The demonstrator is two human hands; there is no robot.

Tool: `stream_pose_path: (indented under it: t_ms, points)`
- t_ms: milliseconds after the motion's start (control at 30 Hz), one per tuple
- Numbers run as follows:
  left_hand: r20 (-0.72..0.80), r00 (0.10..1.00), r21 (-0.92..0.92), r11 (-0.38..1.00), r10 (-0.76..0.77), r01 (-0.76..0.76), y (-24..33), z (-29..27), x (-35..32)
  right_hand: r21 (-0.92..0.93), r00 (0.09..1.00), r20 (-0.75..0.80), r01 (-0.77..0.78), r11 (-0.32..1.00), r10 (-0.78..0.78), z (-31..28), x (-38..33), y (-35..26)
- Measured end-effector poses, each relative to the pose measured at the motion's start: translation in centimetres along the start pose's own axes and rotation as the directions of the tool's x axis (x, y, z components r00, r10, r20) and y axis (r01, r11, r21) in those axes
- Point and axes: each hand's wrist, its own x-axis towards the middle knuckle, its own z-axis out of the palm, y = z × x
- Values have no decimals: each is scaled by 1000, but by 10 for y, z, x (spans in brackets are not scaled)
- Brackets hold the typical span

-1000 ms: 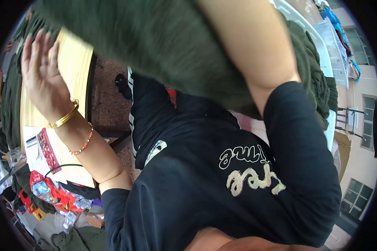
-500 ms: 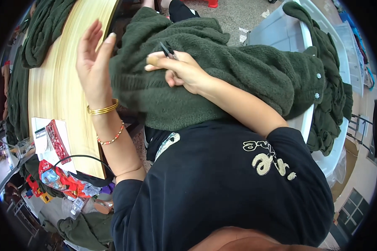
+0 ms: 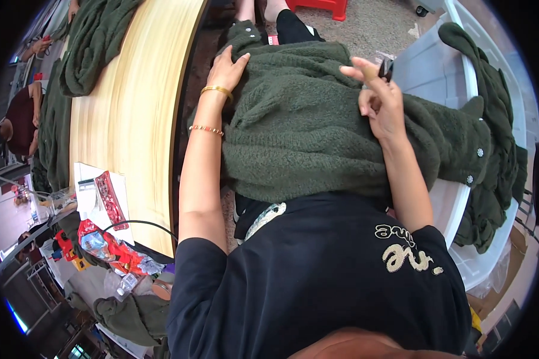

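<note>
A dark green knitted cardigan [image 3: 299,113] lies bunched across my lap. Its cuff with shiny buttons reaches over the rim of a pale plastic bin at the right. My left hand [image 3: 226,73] rests on the cardigan's far left part, fingers stretched out and thumb apart. Over its right half I hold up my right hand [image 3: 382,102], with two fingers extended and the others curled. What look like small black thread snips [image 3: 386,70] are tucked in that hand, partly hidden behind the fingers.
More green knitwear [image 3: 491,137] hangs in and over the plastic bin [image 3: 428,66]. At the left, a wooden table [image 3: 144,107] carries another green garment [image 3: 99,45] and a red patterned strip [image 3: 111,200] on white paper. A red stool [image 3: 320,7] stands beyond; people sit across the table.
My left hand has come down from the air onto the cardigan's far left part. The right hand has moved right, raised with the snips, and the cardigan lies more spread out.
</note>
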Motion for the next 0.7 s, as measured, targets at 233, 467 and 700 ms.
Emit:
stream_pose_path:
  t_ms: [233, 467, 700]
  points:
    - [-11, 961, 207, 940, -276, 272, -1, 1, 19, -8, 985, 145, -91, 996, 91, 27, 28, 41]
    - [-83, 995, -570, 817, 56, -93, 97, -73, -46, 82, 992, 128, -34, 996, 23, 5, 26, 38]
    - [378, 841, -600, 794, 387, -96, 132, -118, -146, 265, 984, 170, 13, 964, -60, 3, 21, 29]
